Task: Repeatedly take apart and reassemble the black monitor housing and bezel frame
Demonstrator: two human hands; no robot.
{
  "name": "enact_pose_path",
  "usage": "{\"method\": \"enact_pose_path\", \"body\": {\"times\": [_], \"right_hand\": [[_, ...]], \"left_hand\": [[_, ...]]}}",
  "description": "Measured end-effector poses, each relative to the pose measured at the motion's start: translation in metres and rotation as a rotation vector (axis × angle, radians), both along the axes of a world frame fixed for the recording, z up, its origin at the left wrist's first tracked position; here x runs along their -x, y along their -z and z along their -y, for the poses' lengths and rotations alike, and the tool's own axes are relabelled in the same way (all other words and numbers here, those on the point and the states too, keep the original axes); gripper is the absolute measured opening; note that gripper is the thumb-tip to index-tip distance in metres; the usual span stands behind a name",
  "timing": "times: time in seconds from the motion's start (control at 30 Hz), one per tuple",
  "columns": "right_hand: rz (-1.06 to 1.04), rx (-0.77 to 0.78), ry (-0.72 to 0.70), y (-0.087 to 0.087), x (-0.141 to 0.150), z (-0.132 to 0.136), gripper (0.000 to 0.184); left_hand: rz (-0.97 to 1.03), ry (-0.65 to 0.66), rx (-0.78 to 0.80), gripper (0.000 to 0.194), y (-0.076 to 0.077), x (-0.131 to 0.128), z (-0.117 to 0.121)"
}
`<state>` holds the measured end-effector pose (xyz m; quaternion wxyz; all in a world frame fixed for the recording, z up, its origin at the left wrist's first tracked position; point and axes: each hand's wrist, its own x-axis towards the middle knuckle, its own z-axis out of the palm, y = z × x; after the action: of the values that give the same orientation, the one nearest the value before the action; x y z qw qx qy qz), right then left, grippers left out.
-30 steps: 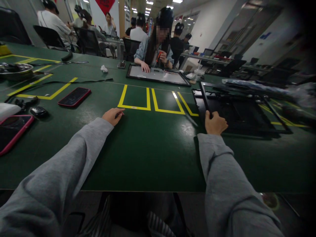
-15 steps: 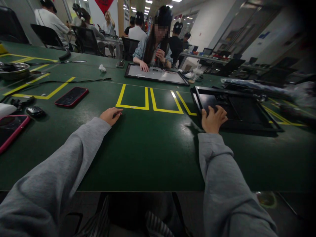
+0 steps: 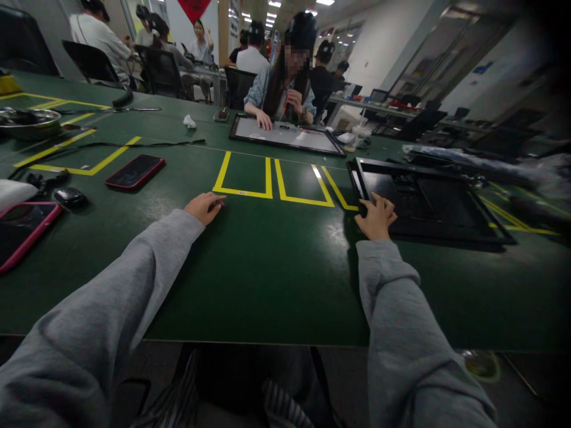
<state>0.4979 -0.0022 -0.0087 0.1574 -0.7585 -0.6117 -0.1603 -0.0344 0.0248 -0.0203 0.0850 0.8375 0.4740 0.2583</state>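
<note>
My left hand lies on the green table just in front of the yellow tape marks, its fingers loosely bent and apart with nothing in them. Over to the right, a black rectangular frame, like a screen housing, lies with another dark panel at its edge. My right hand is at the near left corner of this frame, thumb and fingers bent about its rim. The fingertips are partly hidden, so the exact grip is hard to see.
Yellow tape marks boxes on the table. Left are a red-cased phone, a pink-cased phone, a black mouse and a metal bowl. Opposite, a person holds an orange-handled tool over a grey panel. Plastic-wrapped items lie right.
My right hand has shifted left from over the frame to its corner, and its spread fingers have drawn together. My left hand stays on the table. The view has shifted slightly.
</note>
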Motion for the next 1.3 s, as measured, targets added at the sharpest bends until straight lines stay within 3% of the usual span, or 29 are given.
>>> {"method": "enact_pose_path", "body": {"times": [0.13,0.27,0.47,0.67,0.77,0.87,0.97,1.07,1.17,1.3], "right_hand": [[-0.032,0.007,-0.018,-0.001,0.004,-0.002,0.054],[-0.078,0.000,-0.123,-0.002,0.042,-0.006,0.054],[-0.145,0.030,-0.356,-0.008,0.172,-0.001,0.050],[-0.245,0.120,-0.521,-0.030,0.305,0.028,0.041],[-0.290,0.197,-0.629,-0.038,0.350,0.038,0.041],[-0.336,0.243,-0.737,-0.042,0.375,0.041,0.041],[-0.408,0.210,-0.808,-0.046,0.376,0.043,0.040],[-0.432,0.062,-0.830,-0.052,0.349,0.043,0.040],[-0.403,-0.098,-0.761,-0.056,0.295,0.038,0.040],[-0.338,-0.285,-0.500,-0.050,0.185,0.030,0.040]], "left_hand": [[0.003,-0.014,-0.002,0.040,0.001,-0.001,-0.001],[0.012,-0.023,-0.004,0.040,0.001,-0.003,-0.001],[0.072,-0.045,0.038,0.041,-0.001,-0.004,0.000],[0.269,-0.080,0.111,0.045,0.002,-0.006,-0.001],[0.355,-0.102,0.138,0.047,0.007,-0.006,-0.006],[0.475,-0.189,0.174,0.045,0.011,-0.002,-0.013],[0.660,-0.217,0.248,0.044,0.011,0.001,-0.017],[0.813,-0.142,0.360,0.052,0.008,0.001,-0.015],[0.835,-0.152,0.415,0.056,0.005,-0.002,-0.011],[0.663,-0.283,0.273,0.048,0.002,-0.001,-0.010]]}}
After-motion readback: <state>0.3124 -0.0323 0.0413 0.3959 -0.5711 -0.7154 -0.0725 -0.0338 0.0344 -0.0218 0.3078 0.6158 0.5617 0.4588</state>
